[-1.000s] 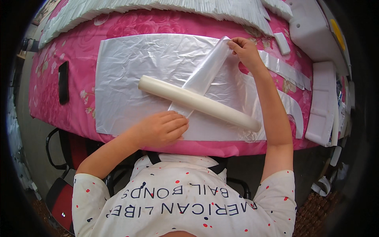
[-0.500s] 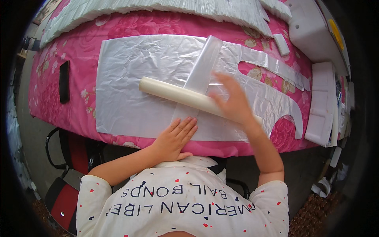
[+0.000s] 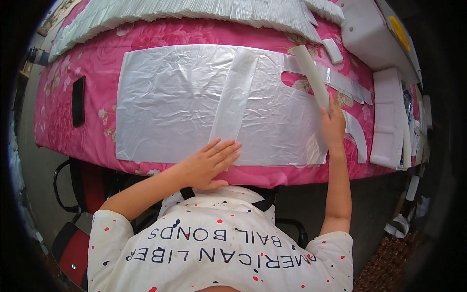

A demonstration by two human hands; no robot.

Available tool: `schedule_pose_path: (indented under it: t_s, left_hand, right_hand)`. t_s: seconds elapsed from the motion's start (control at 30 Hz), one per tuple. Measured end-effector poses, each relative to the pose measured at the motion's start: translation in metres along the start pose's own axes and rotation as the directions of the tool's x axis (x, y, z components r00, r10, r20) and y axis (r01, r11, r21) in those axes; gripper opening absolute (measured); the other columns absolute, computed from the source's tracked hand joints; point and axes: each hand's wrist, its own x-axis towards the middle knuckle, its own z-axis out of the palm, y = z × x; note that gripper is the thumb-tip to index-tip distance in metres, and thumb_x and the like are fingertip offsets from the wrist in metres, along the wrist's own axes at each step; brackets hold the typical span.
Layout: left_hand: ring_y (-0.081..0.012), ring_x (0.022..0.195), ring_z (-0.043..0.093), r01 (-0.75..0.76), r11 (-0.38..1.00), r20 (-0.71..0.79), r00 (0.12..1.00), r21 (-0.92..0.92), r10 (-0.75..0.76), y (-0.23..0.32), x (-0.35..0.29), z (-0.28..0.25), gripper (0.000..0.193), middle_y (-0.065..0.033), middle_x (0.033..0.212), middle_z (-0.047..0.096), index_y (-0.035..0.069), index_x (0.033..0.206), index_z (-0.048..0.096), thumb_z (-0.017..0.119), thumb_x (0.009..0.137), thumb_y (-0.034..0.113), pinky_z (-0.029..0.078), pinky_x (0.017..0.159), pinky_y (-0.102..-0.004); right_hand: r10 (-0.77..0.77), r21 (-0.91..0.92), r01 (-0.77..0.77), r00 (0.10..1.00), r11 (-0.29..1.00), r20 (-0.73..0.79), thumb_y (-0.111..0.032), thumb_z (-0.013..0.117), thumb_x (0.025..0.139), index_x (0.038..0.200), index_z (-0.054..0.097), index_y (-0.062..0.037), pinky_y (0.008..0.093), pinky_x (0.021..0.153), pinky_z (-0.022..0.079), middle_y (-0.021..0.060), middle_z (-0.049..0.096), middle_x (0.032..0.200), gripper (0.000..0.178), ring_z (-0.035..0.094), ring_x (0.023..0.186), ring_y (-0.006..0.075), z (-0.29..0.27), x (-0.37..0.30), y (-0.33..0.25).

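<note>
In the head view, the left hand (image 3: 209,163) lies flat with its fingers spread on the near end of a folded plastic strip (image 3: 237,97), pressing it onto the big clear plastic sheet (image 3: 175,102). This sheet is spread on the bench (image 3: 92,63), which has a pink flowered cover. The right hand (image 3: 333,127) is at the right edge of the sheet, and its grip is closed around the near end of a white roll (image 3: 311,73); the roll points to the far side, a little to the left. A row of white folded bags (image 3: 194,9) lies along the far edge. A black phone (image 3: 78,100) lies to the left, and white foam blocks (image 3: 389,117) to the right.
</note>
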Motion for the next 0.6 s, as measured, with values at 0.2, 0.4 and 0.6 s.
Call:
schedule_pose_path:
  t_s: [0.2,0.4,0.6]
  left_hand:
    - [-0.0334,0.134,0.022,0.042,0.998,0.069,0.997,0.037,-0.045,-0.004,0.006,-0.003,0.079,-0.0188,0.143,0.027,-0.003,0.133,0.033,0.054,0.078,0.050,0.015,0.109,-0.0466]
    - [-0.0317,0.134,0.023,0.113,0.970,0.065,0.989,0.213,-0.130,0.027,0.003,0.020,0.078,-0.0176,0.142,0.029,-0.001,0.133,0.035,0.053,0.077,0.051,0.014,0.109,-0.0461]
    - [-0.0295,0.135,0.021,0.102,0.973,0.070,0.990,0.207,-0.118,0.028,0.001,0.019,0.074,-0.0173,0.144,0.025,0.001,0.133,0.036,0.052,0.079,0.049,0.012,0.109,-0.0461]
  right_hand:
    - [-0.456,0.193,0.415,0.846,0.889,0.277,-0.002,0.064,0.070,0.121,0.054,-0.0092,0.0384,0.089,0.040,0.0128,0.058,0.110,0.053,0.053,0.100,0.0305,0.018,-0.059,-0.071]
    - [-0.657,0.219,0.622,0.676,0.751,0.333,-0.001,0.066,0.065,0.117,0.057,-0.0120,0.0391,0.088,0.040,0.0092,0.059,0.108,0.053,0.053,0.099,0.0285,0.053,-0.050,-0.104]
    - [-0.715,0.194,0.688,0.671,0.699,0.197,-0.002,0.064,0.067,0.112,0.060,-0.0119,0.0386,0.083,0.043,0.0104,0.061,0.105,0.046,0.055,0.094,0.0293,0.094,0.043,-0.114]
